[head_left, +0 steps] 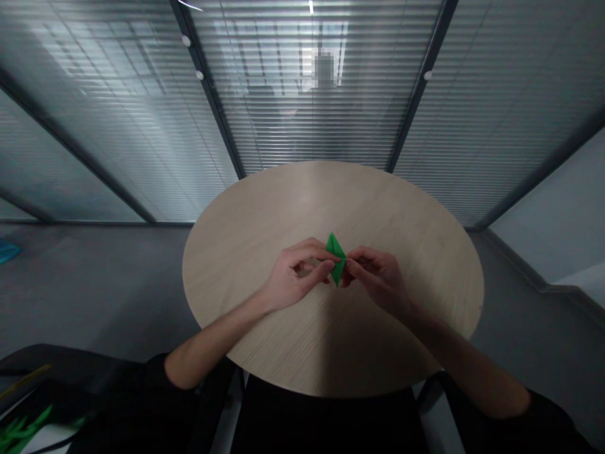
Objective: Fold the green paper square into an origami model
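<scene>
Between my hands, above the middle of the table, is a small piece of folded green paper (333, 243) shaped like a narrow diamond, one point up and one down. From the left, my left hand (300, 270) pinches it, thumb and index finger reaching over its lower half. My right hand (373, 271) grips the paper's right corner between thumb and fingertips, its other fingers curled under. Fingers cover part of the folds.
The round wooden table (265, 202) stands against a glass wall with blinds (307, 135). At the lower left a dark chair or bag (61, 359) holds green items. A blue object (8, 250) lies on the grey floor at far left.
</scene>
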{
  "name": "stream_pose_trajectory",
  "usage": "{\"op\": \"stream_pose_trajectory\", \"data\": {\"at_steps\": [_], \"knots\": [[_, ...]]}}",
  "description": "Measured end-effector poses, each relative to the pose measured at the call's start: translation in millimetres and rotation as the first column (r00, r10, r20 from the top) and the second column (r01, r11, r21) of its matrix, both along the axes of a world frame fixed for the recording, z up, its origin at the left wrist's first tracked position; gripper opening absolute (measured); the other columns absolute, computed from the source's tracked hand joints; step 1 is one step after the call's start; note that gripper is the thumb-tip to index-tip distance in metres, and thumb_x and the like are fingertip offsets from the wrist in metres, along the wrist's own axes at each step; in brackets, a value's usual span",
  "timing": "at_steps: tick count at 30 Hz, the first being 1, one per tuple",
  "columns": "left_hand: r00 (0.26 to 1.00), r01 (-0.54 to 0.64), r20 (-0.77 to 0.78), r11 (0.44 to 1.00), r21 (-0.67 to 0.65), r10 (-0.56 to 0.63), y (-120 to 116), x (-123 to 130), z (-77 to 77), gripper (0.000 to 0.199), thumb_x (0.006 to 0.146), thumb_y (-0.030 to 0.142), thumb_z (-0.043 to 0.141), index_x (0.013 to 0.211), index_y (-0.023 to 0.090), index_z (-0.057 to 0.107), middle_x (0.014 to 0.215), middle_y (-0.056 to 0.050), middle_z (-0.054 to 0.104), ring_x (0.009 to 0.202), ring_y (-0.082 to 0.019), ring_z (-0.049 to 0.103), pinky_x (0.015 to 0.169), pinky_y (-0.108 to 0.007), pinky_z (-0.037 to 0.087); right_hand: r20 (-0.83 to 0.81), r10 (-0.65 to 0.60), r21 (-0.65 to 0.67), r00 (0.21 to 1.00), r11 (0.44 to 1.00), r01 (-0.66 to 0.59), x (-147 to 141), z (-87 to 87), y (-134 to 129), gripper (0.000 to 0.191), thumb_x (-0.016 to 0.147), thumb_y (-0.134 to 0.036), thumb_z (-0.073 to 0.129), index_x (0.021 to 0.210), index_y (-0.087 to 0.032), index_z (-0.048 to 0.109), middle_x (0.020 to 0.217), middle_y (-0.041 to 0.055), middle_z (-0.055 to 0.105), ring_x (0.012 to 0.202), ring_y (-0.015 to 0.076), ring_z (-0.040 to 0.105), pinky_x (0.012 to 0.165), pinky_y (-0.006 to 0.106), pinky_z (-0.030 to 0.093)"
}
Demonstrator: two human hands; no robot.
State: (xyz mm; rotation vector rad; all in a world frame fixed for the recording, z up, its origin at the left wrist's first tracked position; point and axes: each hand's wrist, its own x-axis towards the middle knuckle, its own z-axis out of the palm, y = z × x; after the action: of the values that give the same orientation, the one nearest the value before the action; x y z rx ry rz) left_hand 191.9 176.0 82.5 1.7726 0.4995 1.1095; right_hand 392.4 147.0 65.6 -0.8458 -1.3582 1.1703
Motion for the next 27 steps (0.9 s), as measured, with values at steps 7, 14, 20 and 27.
{"op": "stream_pose_trajectory", "data": {"at_steps": [7, 14, 20, 27], "knots": [[0.999, -0.018, 0.026, 0.992, -0.128, 0.022, 2.8, 5.5, -6.4, 0.014, 0.090, 0.026, 0.075, 0.098, 0.014, 0.073, 0.099, -0.007, 0.067, 0.072, -0.012, 0.070, 0.062, -0.023, 0.065, -0.007, -0.017, -0.008, 1.000, 1.000, 0.017, -1.0, 0.2, 0.3, 0.027, 0.089, -0.042, 0.077, 0.079, -0.018, 0.073, 0.064, 0.0009, 0.072, 0.055, 0.0119, 0.067, 0.055, 0.024, 0.058], [0.998, -0.049, 0.017, 0.971, -0.236, 0.055, 2.8, 5.9, -6.2, 0.024, 0.086, 0.024, 0.078, 0.104, 0.013, 0.067, 0.087, -0.003, 0.071, 0.062, -0.011, 0.071, 0.060, -0.021, 0.063, -0.028, 0.030, -0.055, 0.999, 0.998, -0.032, -0.6, 4.0, 0.4, 0.027, 0.090, -0.044, 0.075, 0.082, -0.018, 0.073, 0.068, 0.0016, 0.074, 0.059, 0.0129, 0.070, 0.060, 0.026, 0.061], [0.997, -0.069, 0.014, 0.972, -0.225, 0.074, 3.5, 5.7, -4.9, 0.021, 0.086, 0.022, 0.076, 0.103, 0.013, 0.068, 0.089, -0.003, 0.070, 0.061, -0.009, 0.069, 0.059, -0.019, 0.062, -0.041, 0.085, -0.062, 0.996, 0.994, -0.087, 0.1, 4.8, 0.9, 0.033, 0.094, -0.048, 0.069, 0.080, -0.018, 0.071, 0.073, 0.0027, 0.073, 0.063, 0.0134, 0.071, 0.064, 0.028, 0.062], [0.995, -0.097, -0.042, 0.982, -0.160, 0.091, 2.1, 4.0, -6.0, 0.022, 0.086, 0.022, 0.076, 0.105, 0.013, 0.070, 0.095, -0.005, 0.068, 0.060, -0.009, 0.069, 0.055, -0.018, 0.059, -0.014, 0.041, -0.048, 0.999, 0.998, -0.042, -0.3, 2.0, 2.3, 0.031, 0.091, -0.048, 0.072, 0.081, -0.018, 0.072, 0.069, 0.0019, 0.071, 0.061, 0.0129, 0.068, 0.062, 0.027, 0.061]]}}
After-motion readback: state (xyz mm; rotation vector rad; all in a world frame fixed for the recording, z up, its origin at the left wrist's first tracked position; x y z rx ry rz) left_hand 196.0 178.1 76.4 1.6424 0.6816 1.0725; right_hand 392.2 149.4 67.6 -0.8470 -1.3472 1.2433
